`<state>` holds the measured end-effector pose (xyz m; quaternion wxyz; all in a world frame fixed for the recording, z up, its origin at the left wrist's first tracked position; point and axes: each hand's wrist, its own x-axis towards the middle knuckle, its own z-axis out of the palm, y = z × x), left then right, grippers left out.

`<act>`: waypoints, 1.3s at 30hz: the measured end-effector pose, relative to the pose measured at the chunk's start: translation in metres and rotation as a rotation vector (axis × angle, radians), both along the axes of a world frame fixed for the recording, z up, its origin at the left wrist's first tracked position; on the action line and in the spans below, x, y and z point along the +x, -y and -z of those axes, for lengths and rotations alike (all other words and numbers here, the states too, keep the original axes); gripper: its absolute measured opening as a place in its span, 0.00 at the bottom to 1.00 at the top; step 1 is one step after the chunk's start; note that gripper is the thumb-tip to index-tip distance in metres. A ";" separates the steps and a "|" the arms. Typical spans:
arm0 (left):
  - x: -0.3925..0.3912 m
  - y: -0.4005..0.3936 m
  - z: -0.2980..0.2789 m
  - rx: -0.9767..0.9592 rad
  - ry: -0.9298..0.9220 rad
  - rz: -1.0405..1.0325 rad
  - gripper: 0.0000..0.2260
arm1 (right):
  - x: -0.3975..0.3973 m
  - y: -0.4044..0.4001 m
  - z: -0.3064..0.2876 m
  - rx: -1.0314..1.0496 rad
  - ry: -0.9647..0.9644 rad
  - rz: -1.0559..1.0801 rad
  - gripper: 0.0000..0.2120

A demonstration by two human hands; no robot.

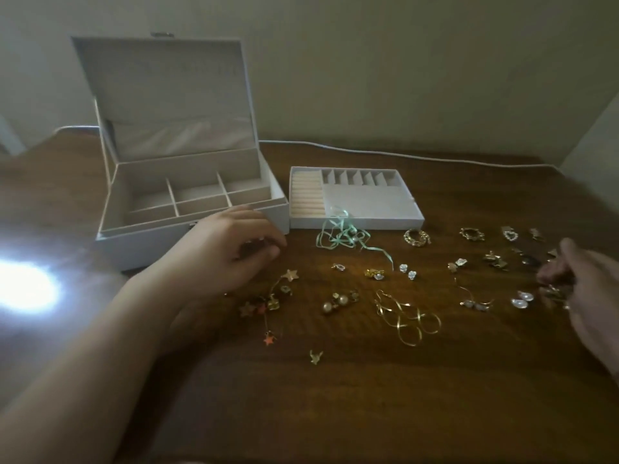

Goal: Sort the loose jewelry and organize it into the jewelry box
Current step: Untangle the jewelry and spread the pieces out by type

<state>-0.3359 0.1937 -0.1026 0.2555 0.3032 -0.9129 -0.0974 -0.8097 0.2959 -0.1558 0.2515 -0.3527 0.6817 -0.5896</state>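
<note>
- head view, nearest first — a gold bird charm [315, 357] and an orange star drop [269, 338] lie loose on the dark wood table [368, 413].
- left hand [231, 252] hovers with fingers loosely curled, grasping nothing i can see.
- right hand [584, 289] is blurred at the edge, fingertips bunched over small gold pieces — whether it pinches one, cannot tell.
- twisted gold earrings [407, 318], pearl studs [336, 301] and a green ribbon [341, 234] are spread between them.
- further back, the removable tray [355, 197] and the open jewelry box [187, 195] look empty, so sorting has barely begun.
- beyond, a white cable [402, 155], a plain wall [402, 61], dim light.
</note>
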 end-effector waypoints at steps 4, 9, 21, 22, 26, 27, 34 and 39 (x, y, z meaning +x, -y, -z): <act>0.006 0.001 -0.003 0.041 0.027 -0.041 0.12 | -0.002 -0.005 0.003 0.078 -0.168 0.092 0.33; 0.008 -0.002 -0.008 0.025 0.025 -0.005 0.09 | 0.044 -0.033 -0.033 0.025 -0.552 0.085 0.16; 0.033 0.013 -0.015 -0.191 -0.271 -0.211 0.06 | 0.240 -0.005 -0.052 -0.185 -1.128 -0.821 0.11; 0.034 0.013 -0.015 -0.202 -0.296 -0.227 0.06 | 0.251 0.003 -0.054 -0.154 -1.148 -0.851 0.12; 0.034 0.014 -0.012 -0.197 -0.292 -0.254 0.06 | 0.285 0.033 -0.057 -0.038 -1.304 -0.939 0.14; 0.034 0.013 -0.012 -0.184 -0.281 -0.255 0.06 | 0.290 0.037 -0.057 -0.001 -1.314 -0.969 0.15; 0.027 0.007 -0.012 -0.048 0.018 -0.227 0.08 | 0.278 0.044 -0.043 -0.088 -1.217 -0.996 0.16; 0.024 0.007 -0.013 -0.003 0.090 -0.217 0.09 | 0.269 0.044 -0.048 -0.097 -0.865 -0.867 0.06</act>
